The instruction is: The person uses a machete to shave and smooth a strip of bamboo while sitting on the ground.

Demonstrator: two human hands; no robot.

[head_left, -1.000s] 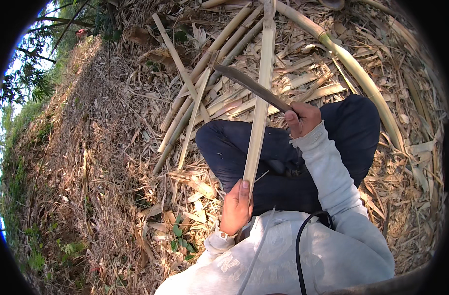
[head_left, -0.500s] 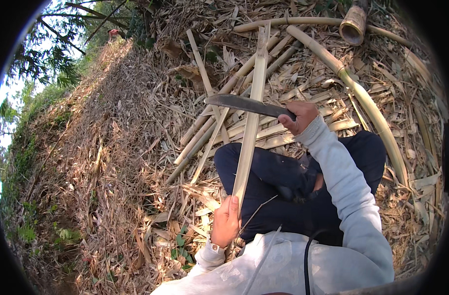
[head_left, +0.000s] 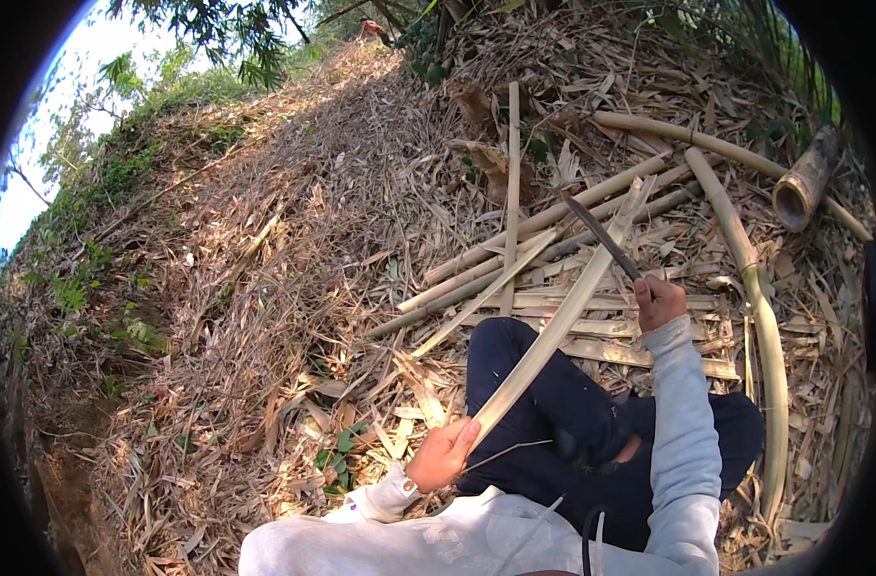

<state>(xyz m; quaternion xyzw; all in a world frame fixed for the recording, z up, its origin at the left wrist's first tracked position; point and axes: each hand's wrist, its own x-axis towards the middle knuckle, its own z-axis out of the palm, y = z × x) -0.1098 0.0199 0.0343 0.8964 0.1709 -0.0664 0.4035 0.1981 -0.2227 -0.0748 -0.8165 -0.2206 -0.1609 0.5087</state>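
Observation:
A long, pale split bamboo strip (head_left: 551,334) slants from my lap up to the right. My left hand (head_left: 443,455) is closed around its near end, beside my left thigh. My right hand (head_left: 661,303) grips the handle of a long dark-bladed machete (head_left: 601,230). The blade points up and to the left, crossing the strip near its far end. Whether the edge touches the bamboo, I cannot tell. My crossed legs in dark trousers (head_left: 529,379) lie under the strip.
Several bamboo poles (head_left: 544,228) and split strips (head_left: 615,326) lie on dry leaf litter ahead. A thick curved pole (head_left: 766,370) runs along the right, below a hollow bamboo section (head_left: 795,202). A leaf-covered slope (head_left: 265,240) rises at left.
My view has swung, so the scene sits further right and lower. The strip leans more to the right. The machete has turned from nearly level to pointing up-left, still across the strip.

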